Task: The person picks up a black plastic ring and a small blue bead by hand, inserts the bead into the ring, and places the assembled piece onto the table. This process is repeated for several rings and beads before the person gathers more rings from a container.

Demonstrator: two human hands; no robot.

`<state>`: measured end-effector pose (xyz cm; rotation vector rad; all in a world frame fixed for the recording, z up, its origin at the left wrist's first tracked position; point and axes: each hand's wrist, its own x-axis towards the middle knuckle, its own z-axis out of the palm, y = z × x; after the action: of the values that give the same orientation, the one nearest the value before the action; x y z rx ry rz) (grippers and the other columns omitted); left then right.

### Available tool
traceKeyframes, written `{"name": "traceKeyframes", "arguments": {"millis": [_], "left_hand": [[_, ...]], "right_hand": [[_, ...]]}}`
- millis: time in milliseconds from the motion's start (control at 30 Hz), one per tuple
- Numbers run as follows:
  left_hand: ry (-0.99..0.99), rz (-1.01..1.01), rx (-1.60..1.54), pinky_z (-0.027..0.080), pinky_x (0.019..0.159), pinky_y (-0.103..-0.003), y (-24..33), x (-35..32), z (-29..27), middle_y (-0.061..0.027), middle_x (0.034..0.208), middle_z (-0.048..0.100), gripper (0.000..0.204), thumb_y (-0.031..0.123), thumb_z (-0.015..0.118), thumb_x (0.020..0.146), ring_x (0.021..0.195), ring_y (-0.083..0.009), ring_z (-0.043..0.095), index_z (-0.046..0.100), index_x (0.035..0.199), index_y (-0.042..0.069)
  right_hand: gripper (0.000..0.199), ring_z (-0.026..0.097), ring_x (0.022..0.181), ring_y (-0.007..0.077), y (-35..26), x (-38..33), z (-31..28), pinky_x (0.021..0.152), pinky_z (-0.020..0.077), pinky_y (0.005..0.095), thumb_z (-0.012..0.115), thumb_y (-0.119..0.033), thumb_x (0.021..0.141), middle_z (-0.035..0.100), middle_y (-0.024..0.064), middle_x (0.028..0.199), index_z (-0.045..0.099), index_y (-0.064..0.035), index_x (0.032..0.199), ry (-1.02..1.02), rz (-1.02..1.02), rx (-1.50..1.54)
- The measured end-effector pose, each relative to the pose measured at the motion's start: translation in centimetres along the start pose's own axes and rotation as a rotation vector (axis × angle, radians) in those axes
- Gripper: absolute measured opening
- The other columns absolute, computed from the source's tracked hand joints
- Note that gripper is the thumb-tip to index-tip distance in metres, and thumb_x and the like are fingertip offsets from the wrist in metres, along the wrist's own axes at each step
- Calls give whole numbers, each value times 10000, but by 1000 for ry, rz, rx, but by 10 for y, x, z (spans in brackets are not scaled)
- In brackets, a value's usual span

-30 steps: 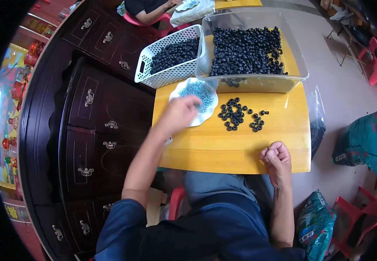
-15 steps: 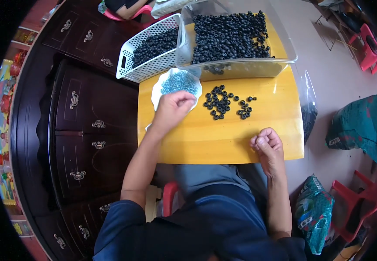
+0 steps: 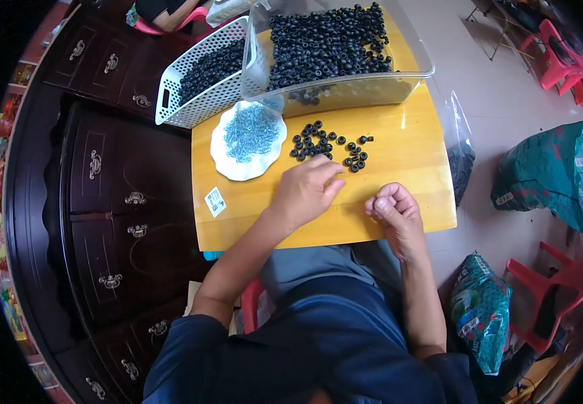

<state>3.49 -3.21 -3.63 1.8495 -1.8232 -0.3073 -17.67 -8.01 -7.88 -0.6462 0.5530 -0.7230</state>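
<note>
Apparently for easy reach, the loose black rings [image 3: 327,145] lie just beyond the left hand [image 3: 305,190], its fingers loosely apart and empty; the right hand [image 3: 393,207], beside them, stays fisted, contents hidden.

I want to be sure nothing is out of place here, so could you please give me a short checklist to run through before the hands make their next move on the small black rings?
1. Loose black rings lie within reach of the left hand: ok.
2. White dish of small blue parts sits fully on the yellow table: ok.
3. Right hand closed over the table's near edge; whether it holds a part: cannot tell.
4. Clear tub of black rings overhangs the table's far edge: not ok.
5. White basket sits partly off the table: not ok.
</note>
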Motion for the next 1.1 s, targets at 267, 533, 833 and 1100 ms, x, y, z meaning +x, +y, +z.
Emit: {"name": "traceKeyframes", "arguments": {"millis": [267, 533, 833, 1100], "left_hand": [[52, 19, 34, 545, 694, -414, 9, 22, 20, -111, 944, 678, 155, 126, 675, 854, 830, -326, 673, 702, 998, 73], [27, -9, 91, 540, 695, -420, 5, 27, 18, -102, 929, 676, 122, 109, 660, 859, 829, -329, 671, 709, 968, 84], [-10, 18, 112, 534, 685, -415, 1, 27, 21, -84, 888, 642, 103, 136, 681, 854, 822, -309, 663, 717, 943, 98], [7, 35, 108, 539, 670, -455, 5, 20, 22, -101, 894, 622, 134, 140, 702, 847, 809, -327, 667, 679, 967, 87]], "right_hand": [[139, 632, 823, 116, 0, -1, 0, 759, 483, 242, 696, -140, 932, 692, 48, 898, 587, -90, 1003, -6, 3, 7], [137, 618, 819, 111, -2, 0, -1, 738, 461, 239, 688, -151, 938, 684, 42, 895, 586, -89, 1004, -24, 12, 18], [134, 615, 812, 108, -2, 0, 1, 730, 453, 234, 686, -148, 940, 683, 40, 890, 585, -89, 1005, -27, 13, 30], [130, 619, 809, 107, -4, 0, 4, 729, 454, 228, 687, -146, 940, 686, 39, 888, 587, -89, 1002, -7, 9, 28]]}}
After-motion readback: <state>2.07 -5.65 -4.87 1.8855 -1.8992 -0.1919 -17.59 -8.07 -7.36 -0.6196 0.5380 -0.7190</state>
